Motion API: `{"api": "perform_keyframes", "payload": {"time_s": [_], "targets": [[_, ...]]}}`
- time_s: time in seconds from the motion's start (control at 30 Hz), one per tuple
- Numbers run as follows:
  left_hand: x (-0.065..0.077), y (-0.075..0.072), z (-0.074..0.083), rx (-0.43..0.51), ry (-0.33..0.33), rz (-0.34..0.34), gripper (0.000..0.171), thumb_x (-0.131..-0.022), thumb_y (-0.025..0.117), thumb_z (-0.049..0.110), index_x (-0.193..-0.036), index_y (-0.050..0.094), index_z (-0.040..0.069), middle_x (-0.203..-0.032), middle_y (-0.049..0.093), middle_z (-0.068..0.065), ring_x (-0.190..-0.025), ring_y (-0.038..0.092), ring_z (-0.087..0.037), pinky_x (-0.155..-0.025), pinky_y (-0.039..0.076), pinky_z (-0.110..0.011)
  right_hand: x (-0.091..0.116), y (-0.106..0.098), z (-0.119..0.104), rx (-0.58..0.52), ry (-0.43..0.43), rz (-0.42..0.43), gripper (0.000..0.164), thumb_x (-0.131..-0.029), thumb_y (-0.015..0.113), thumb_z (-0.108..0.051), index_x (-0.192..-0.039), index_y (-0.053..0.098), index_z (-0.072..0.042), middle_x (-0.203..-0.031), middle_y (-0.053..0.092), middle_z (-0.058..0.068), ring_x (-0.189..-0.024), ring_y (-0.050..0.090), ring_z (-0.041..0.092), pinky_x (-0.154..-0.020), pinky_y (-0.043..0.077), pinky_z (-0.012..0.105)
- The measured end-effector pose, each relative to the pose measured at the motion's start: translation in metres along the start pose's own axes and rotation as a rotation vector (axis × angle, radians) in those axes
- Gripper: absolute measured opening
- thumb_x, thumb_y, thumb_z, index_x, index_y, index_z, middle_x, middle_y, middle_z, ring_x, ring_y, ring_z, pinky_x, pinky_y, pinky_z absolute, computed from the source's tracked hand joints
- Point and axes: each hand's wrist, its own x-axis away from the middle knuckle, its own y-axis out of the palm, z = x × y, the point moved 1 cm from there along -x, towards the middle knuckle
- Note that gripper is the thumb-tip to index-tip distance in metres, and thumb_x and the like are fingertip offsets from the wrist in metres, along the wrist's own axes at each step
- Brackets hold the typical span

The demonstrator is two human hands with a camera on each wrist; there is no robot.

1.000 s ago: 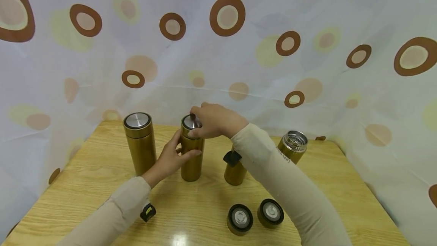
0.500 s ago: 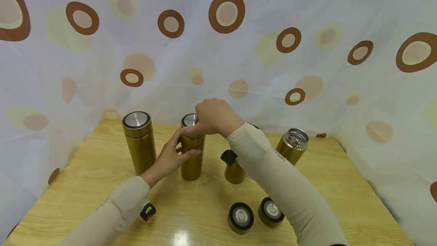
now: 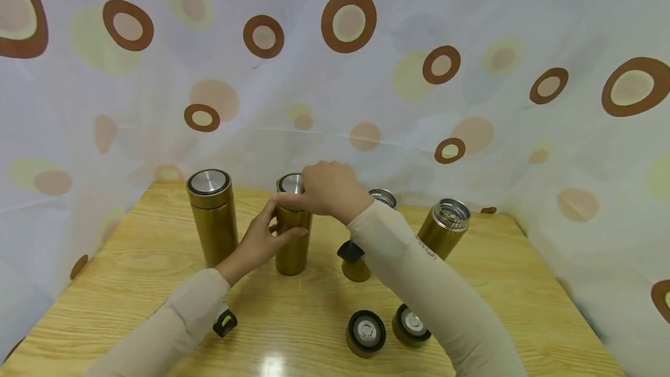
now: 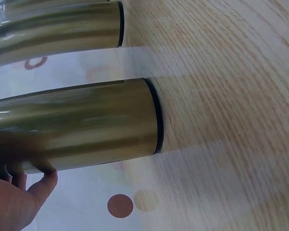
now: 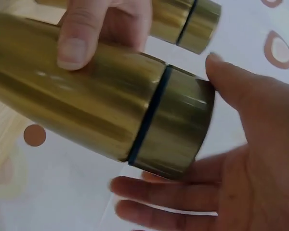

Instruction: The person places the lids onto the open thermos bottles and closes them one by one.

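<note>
A gold vacuum flask (image 3: pixel 293 252) stands upright on the table, left of the middle, with its steel-topped lid (image 3: pixel 291 184) in place. My left hand (image 3: pixel 259 240) grips the body below the lid. In the right wrist view, the left thumb presses on the gold flask body (image 5: pixel 82 91). My right hand (image 3: pixel 330 191) holds the lid from above. Seen from the right wrist, the thumb lies at one side of the lid (image 5: pixel 178 127) and the fingers at the other. In the left wrist view the flask's base (image 4: pixel 135 115) rests on the wood.
Another lidded gold flask (image 3: pixel 214 231) stands to the left. Two uncapped flasks stand to the right: one open flask (image 3: pixel 444 231) and a second open flask (image 3: pixel 384 196) partly behind the right forearm. Two removed lids (image 3: pixel 366 331) lie inside-up on the wooden table (image 3: pixel 293 319). A patterned curtain (image 3: pixel 335 103) hangs behind.
My right hand has turned about the lid, its thumb moving left from the lid's front toward the left fingers. The left hand keeps its grip, and the flask stays in place.
</note>
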Motion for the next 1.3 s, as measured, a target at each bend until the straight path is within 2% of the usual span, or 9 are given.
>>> {"api": "perform_keyframes", "payload": {"time_s": [0.07, 0.13, 0.2, 0.3, 0.4, 0.83, 1.03, 1.13, 1.3], "targets": [[0.001, 0.000, 0.000, 0.008, -0.005, -0.003, 0.074, -0.090, 0.069, 0.027, -0.150, 0.025, 0.024, -0.151, 0.034, -0.005, -0.139, 0.032, -0.030, -0.106, 0.031, -0.061, 0.002, -0.001, 0.004, -0.076, -0.095, -0.051, 0.070, -0.088, 0.048, -0.069, -0.119, 0.062, -0.007, -0.110, 0.063, 0.008, -0.099, 0.061, 0.023, -0.078, 0.054, 0.034], [0.001, 0.000, 0.000, 0.011, -0.002, -0.006, 0.076, -0.090, 0.069, 0.027, -0.150, 0.023, 0.020, -0.150, 0.035, -0.007, -0.138, 0.033, -0.031, -0.105, 0.032, -0.062, 0.004, -0.003, 0.008, -0.143, -0.223, -0.096, 0.070, -0.092, 0.054, -0.055, -0.143, 0.042, -0.010, -0.138, 0.049, 0.010, -0.122, 0.051, 0.025, -0.097, 0.047, 0.036], [0.001, 0.000, 0.000, 0.015, -0.003, -0.009, 0.076, -0.090, 0.069, 0.026, -0.150, 0.024, 0.017, -0.148, 0.037, -0.009, -0.137, 0.035, -0.032, -0.105, 0.033, -0.062, 0.005, -0.007, 0.011, -0.176, -0.343, -0.129, 0.067, -0.095, 0.059, -0.037, -0.151, 0.030, -0.013, -0.152, 0.034, 0.010, -0.136, 0.038, 0.027, -0.109, 0.036, 0.038], [-0.001, -0.001, 0.000, 0.013, -0.002, -0.004, 0.074, -0.090, 0.069, 0.026, -0.148, 0.025, 0.013, -0.144, 0.040, -0.012, -0.135, 0.037, -0.033, -0.105, 0.033, -0.062, 0.005, -0.013, 0.014, -0.177, -0.434, -0.159, 0.060, -0.096, 0.060, -0.013, -0.150, 0.033, -0.015, -0.154, 0.030, 0.010, -0.139, 0.033, 0.028, -0.112, 0.032, 0.039], [-0.002, -0.001, -0.001, 0.016, -0.008, -0.003, 0.074, -0.090, 0.069, 0.026, -0.148, 0.025, 0.014, -0.143, 0.041, -0.011, -0.135, 0.037, -0.032, -0.106, 0.033, -0.061, 0.004, -0.015, 0.015, -0.155, -0.423, -0.176, 0.060, -0.095, 0.058, -0.006, -0.150, 0.034, -0.016, -0.154, 0.031, 0.010, -0.138, 0.036, 0.027, -0.110, 0.035, 0.038], [-0.001, -0.001, -0.002, 0.013, -0.014, -0.013, 0.073, -0.091, 0.068, 0.028, -0.149, 0.024, 0.022, -0.144, 0.040, -0.007, -0.135, 0.037, -0.031, -0.105, 0.034, -0.060, 0.001, -0.011, 0.012, -0.092, -0.397, -0.080, 0.060, -0.092, 0.066, -0.024, -0.145, 0.042, -0.009, -0.133, 0.053, 0.011, -0.111, 0.058, 0.022, -0.094, 0.048, 0.033], [0.001, -0.002, -0.002, 0.009, -0.015, -0.011, 0.075, -0.090, 0.069, 0.029, -0.150, 0.023, 0.025, -0.149, 0.036, -0.004, -0.138, 0.034, -0.030, -0.105, 0.033, -0.061, 0.000, -0.010, 0.006, -0.039, -0.328, -0.007, 0.041, -0.090, 0.067, -0.037, -0.122, 0.061, -0.012, -0.096, 0.057, 0.004, -0.077, 0.053, 0.017, -0.067, 0.044, 0.028], [-0.001, -0.001, -0.002, -0.003, 0.002, -0.004, 0.075, -0.090, 0.069, 0.027, -0.149, 0.024, 0.024, -0.148, 0.037, -0.005, -0.137, 0.036, -0.031, -0.104, 0.034, -0.062, 0.000, -0.011, 0.003, -0.037, -0.267, 0.011, 0.037, -0.089, 0.067, -0.041, -0.110, 0.063, -0.012, -0.089, 0.054, 0.002, -0.073, 0.050, 0.017, -0.062, 0.040, 0.027], [-0.001, 0.000, -0.002, -0.013, 0.022, -0.009, 0.076, -0.090, 0.070, 0.023, -0.150, 0.024, 0.021, -0.148, 0.038, -0.008, -0.135, 0.038, -0.032, -0.104, 0.035, -0.061, 0.002, -0.013, -0.002, -0.033, -0.203, 0.017, 0.039, -0.088, 0.068, -0.043, -0.106, 0.062, -0.009, -0.089, 0.054, 0.003, -0.074, 0.052, 0.018, -0.061, 0.041, 0.027]]}}
